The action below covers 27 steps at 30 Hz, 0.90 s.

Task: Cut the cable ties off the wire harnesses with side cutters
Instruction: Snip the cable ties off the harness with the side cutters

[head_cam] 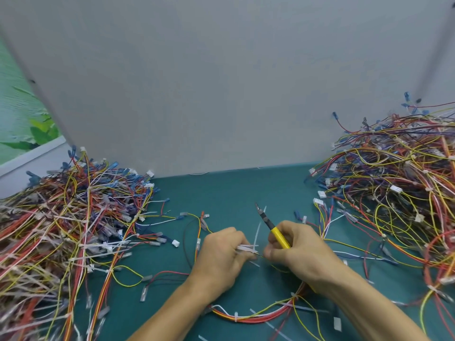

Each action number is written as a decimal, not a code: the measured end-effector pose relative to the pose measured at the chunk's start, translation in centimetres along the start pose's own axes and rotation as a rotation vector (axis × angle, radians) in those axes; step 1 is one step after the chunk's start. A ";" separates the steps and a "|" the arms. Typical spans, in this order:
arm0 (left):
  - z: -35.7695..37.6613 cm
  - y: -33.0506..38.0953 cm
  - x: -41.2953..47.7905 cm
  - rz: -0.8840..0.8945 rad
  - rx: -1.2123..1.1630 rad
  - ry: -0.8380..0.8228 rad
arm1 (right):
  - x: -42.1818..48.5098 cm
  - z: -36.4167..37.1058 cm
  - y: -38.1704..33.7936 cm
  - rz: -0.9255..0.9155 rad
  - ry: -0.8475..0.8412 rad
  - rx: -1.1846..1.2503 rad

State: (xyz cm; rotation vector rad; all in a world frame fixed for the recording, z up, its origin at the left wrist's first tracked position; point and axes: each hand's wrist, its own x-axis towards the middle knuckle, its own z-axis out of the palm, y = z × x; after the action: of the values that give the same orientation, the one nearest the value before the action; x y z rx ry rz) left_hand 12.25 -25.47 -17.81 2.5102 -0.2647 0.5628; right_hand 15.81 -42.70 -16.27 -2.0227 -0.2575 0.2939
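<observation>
My left hand (221, 252) is curled around white cable ties (247, 248) and a thin yellow wire of a harness at the centre of the green mat. My right hand (293, 244) grips the yellow-handled side cutters (269, 223), whose black jaws point up and to the left, away from the ties. Its fingertips also pinch the same wire just right of my left hand. The harness (266, 313) these wires belong to loops under my forearms, red, yellow and white, with white ties on it.
A large heap of tangled harnesses (73, 232) fills the left side and another heap (394, 183) the right. Loose cut ties and single wires (172, 217) lie on the green mat (234, 190). A grey partition (221, 82) stands right behind the mat.
</observation>
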 end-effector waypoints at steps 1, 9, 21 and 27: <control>0.0 0.0 -0.1 -0.019 -0.015 0.007 | -0.1 0.1 -0.1 -0.012 -0.011 -0.015; 0.1 0.1 -1.2 -0.171 -0.220 -0.047 | -0.6 0.7 -0.5 -0.137 0.005 -0.289; -0.6 -0.8 -0.8 -0.173 -0.300 -0.134 | -0.8 0.7 -0.2 -0.238 -0.038 -0.361; -1.0 -1.4 -0.6 -0.288 -0.456 -0.204 | -0.6 0.2 -0.2 -0.256 -0.113 -0.350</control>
State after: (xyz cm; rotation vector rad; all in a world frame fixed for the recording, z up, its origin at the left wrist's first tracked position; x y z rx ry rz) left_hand 11.80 -23.71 -17.97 2.1065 -0.0881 0.1104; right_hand 15.16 -42.60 -16.16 -2.2876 -0.6716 0.2117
